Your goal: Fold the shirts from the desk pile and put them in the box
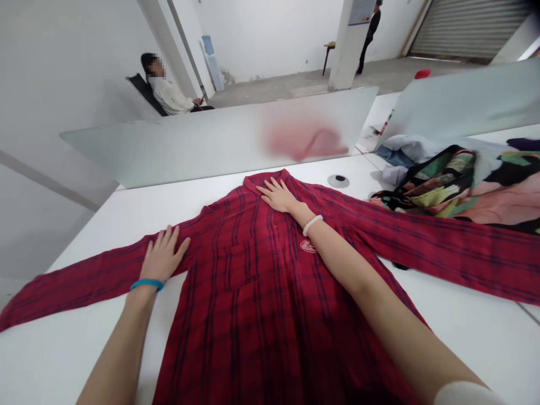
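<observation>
A red plaid shirt (248,264) with dark stripes lies front side up across the white table, both sleeves spread out to the sides. My left hand (163,256), with a blue band at the wrist, rests flat on the upper part of the sleeve at the left, fingers spread. Just below the collar, my right hand (278,197) lies flat on the shirt front with its fingers apart. A white beaded bracelet (313,225) circles my right wrist. Part of a round pale emblem (308,246) shows beside my right forearm. The forearm covers some of the chest.
Frosted partitions (202,146) stand along the far edge of the white table (97,349). A heap of mixed clothes (455,180) lies at the right, next to the sleeve. Beyond the partition one person (169,93) sits and another (371,34) stands by a pillar.
</observation>
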The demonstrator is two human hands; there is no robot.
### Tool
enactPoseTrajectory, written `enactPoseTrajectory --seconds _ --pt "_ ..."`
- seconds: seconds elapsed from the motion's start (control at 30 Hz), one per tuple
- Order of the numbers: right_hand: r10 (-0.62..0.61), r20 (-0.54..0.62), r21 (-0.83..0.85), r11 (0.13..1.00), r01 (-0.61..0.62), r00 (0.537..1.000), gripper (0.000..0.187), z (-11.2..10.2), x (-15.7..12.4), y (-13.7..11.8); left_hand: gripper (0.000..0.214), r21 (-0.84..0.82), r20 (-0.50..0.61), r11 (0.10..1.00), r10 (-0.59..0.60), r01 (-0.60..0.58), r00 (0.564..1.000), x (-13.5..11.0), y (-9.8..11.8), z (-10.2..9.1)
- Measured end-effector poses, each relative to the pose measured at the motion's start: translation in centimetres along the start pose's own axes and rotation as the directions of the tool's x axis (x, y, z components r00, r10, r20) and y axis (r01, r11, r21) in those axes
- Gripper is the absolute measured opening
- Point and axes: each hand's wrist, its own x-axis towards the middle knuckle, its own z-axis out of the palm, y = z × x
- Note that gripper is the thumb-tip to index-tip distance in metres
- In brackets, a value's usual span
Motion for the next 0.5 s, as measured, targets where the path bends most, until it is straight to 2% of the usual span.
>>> enactPoseTrajectory --seconds 0.07,0.17,0.3,0.37,0.43,0.5 --pt "-0.005 -0.017 0.014 1.000 0.005 1.000 0.050 0.0 -0.1 0.0 0.066 -0.006 -0.013 0.999 -0.034 0.034 0.999 -0.1 -0.9 0.3" --pt "-0.017 -0.081 0.042 0.999 0.020 0.997 0.046 -0.5 -0.4 -0.2 0.068 -0.051 -0.040 0.998 -0.043 0.041 0.998 0.0 -0.9 0.4" --pt "-0.050 -0.210 0.014 0.998 0.054 0.976 0.036 -2.7 -1.1 -1.7 0.068 -0.155 -0.092 0.987 -0.062 0.047 0.994 -0.3 0.1 -0.2" --pt "-0.001 -0.253 0.024 1.000 0.008 0.968 0.033 -4.1 -1.9 -2.7 0.066 -0.187 -0.108 0.982 -0.041 0.020 0.993 -0.7 0.6 -0.8" --pt "0.076 -0.221 0.060 0.996 -0.064 0.972 0.032 -5.4 -3.0 -3.6 0.062 -0.182 -0.120 0.982 0.024 -0.046 0.993 -1.4 1.1 -1.4" --pt "0.144 -0.116 0.078 0.988 -0.135 0.983 0.039 -6.1 -4.3 -4.3 0.060 -0.152 -0.109 0.981 0.100 -0.116 0.989 -2.4 1.8 -2.1"
